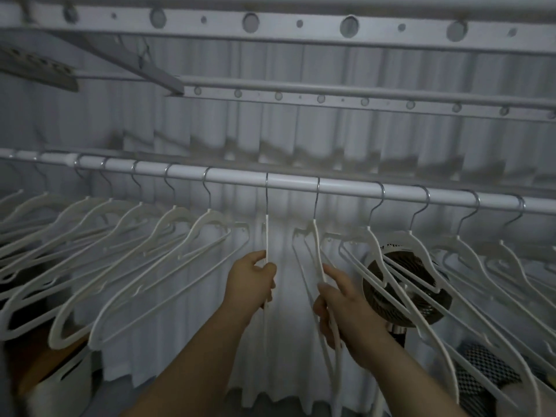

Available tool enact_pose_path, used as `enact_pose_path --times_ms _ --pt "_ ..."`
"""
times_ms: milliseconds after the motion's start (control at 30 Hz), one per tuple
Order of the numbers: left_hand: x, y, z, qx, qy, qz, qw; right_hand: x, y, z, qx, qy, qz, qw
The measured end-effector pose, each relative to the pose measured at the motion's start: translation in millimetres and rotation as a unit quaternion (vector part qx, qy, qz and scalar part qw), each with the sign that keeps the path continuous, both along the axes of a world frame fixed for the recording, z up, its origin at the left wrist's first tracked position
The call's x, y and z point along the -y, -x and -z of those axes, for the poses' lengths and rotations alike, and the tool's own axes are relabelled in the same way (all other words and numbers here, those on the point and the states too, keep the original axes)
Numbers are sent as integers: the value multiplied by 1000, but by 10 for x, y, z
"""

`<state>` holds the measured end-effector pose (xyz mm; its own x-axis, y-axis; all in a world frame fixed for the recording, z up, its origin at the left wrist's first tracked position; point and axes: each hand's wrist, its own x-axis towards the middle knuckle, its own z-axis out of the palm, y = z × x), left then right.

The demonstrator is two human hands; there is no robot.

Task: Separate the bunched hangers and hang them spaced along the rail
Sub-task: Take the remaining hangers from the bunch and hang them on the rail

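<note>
Left hand (pixel 255 281): fingers clamped on one white hanger (pixel 266 236).
Right hand (pixel 346 308): fingers closed around neighbouring hanger (pixel 319 248).
Rail (pixel 288 183): both hooked on, spaced.

Views: only one, a wide-angle camera worn on the person's head; no second view shared the scene.
Position: it sat below the rail (pixel 288 183), close to it, at arm's reach.
Direction: it faced forward and slightly upward, toward the pleated curtain (pixel 301 130) behind the rail.
Nearness: both forearms rose from the bottom edge; the left hand (pixel 254 282) and right hand (pixel 346 308) filled the lower middle.
Span: the rail ran edge to edge, sloping down to the right; upper bars (pixel 301 24) crossed the top.
Distortion: straight lines bowed near the edges.
</note>
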<state>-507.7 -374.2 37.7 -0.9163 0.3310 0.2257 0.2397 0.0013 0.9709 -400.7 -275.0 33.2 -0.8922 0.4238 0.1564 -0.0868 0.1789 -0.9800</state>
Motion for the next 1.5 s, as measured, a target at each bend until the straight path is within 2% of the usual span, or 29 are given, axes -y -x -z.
enact_pose_path --times_ms 133,600,800,933,1033,1167,1267,1367,1433,1500 --pt "182 166 25 -7 9 1 1000 189 188 82 -13 -30 33 999" --pt "446 383 43 -48 37 30 998 534 419 88 -7 -33 59 998" --pt "463 388 21 -93 104 31 990 465 319 58 15 -61 69 996" --pt "474 375 -39 -151 118 -51 980 312 180 59 -50 -88 158 982" --pt "413 202 -152 -233 55 -101 966 179 25 5 -125 -133 226 957" --pt "193 -227 -315 -285 -7 -48 957 -58 -308 -137 -175 -231 248 924" --pt "-103 -550 -356 -267 -33 14 963 -342 -680 -276 -210 -283 264 898" --pt "-462 -842 -270 -217 -27 60 974 -732 -1015 -366 -227 -291 305 878" --pt "-702 -994 -182 -180 -31 73 980 -1006 -1146 -377 -188 -282 316 886" --pt "-917 -1042 -119 -142 -48 33 988 -1217 -1210 -316 -119 -262 295 911"
